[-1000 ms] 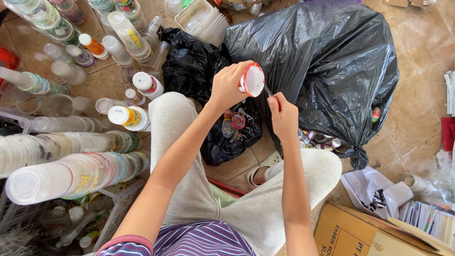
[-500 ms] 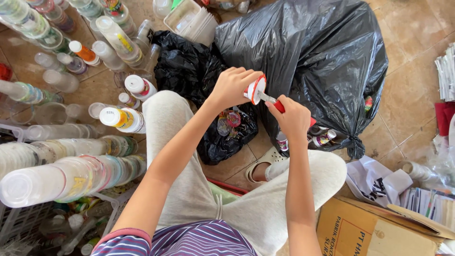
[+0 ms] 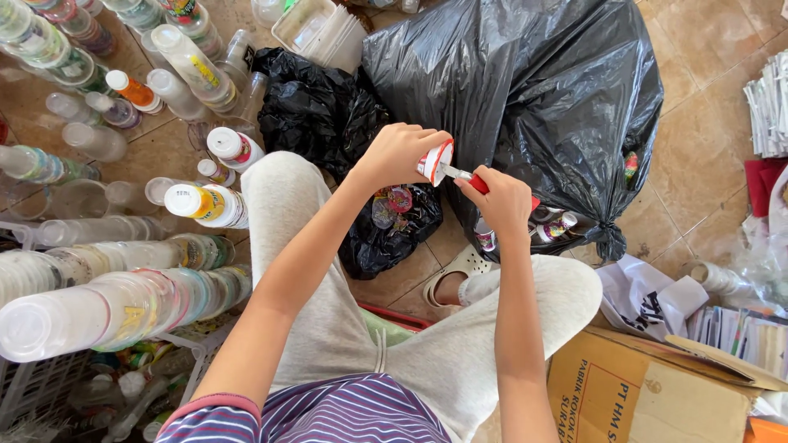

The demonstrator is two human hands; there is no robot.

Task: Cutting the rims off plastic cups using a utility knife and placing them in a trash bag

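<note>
- Left hand (image 3: 400, 154) had fingers wrapped round a small red-and-white cup (image 3: 434, 162), held up over the knees, just in front of the big black bag (image 3: 525, 107).
- Right hand (image 3: 502, 199) had fingers shut on the red handle of a small cutter (image 3: 465, 175); blade tip touching the cup's side.
- Cutter's long axis ran from right hand up-left into the cup; cup lay to the left of the right fingers, v. close.
- Stacked clear cups (image 3: 107, 299) & bottles (image 3: 205, 203) on floor at the person's left, cardboard box (image 3: 624, 394) at right.
</note>
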